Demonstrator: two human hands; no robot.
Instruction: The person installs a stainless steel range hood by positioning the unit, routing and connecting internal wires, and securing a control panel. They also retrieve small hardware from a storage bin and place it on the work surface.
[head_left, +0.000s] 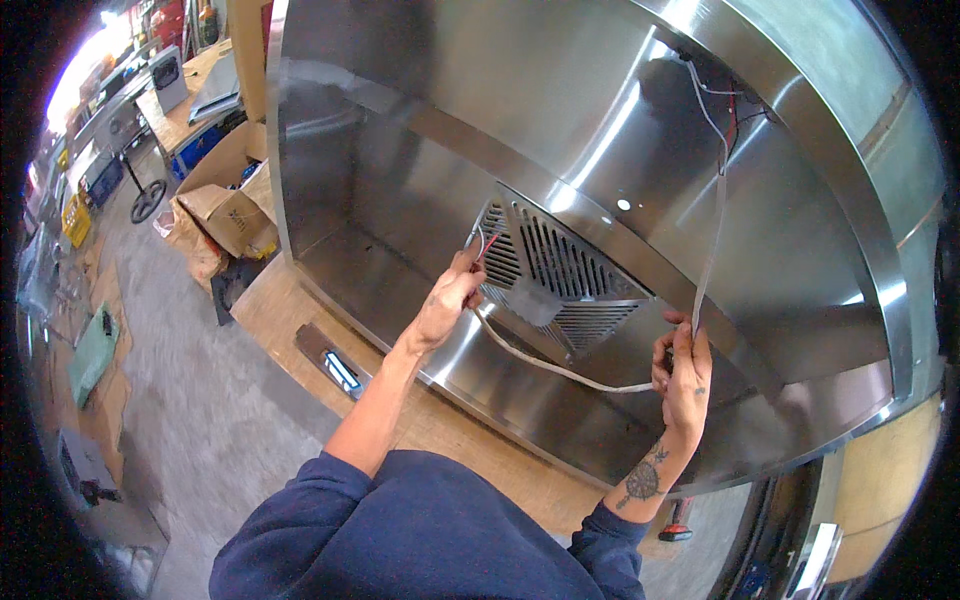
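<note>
Cable (560, 370), pale and slim, sags across the middle of the frame before the open steel shell (480, 60), then climbs from the right hand (685, 378) to thin wires (733, 115) in the upper right. The left hand (442, 307) has its fingertips pinched shut near the cable's end, where red and pale wire ends (489, 244) stick out; the right is closed on the cable with thumb and fingers, just below its rising stretch. Handled well, I judge, the run wants a light grip, some slack kept toward the upper right so nothing tugs there, and the bare-looking ends held clear of metal edges. The slotted vent panel (575, 250) behind the left hand could snag them. Near the left forearm, a shiny dark object (342, 373) lies on the wooden board (450, 425); a cardboard box (235, 220) sits upper left, well apart.
</note>
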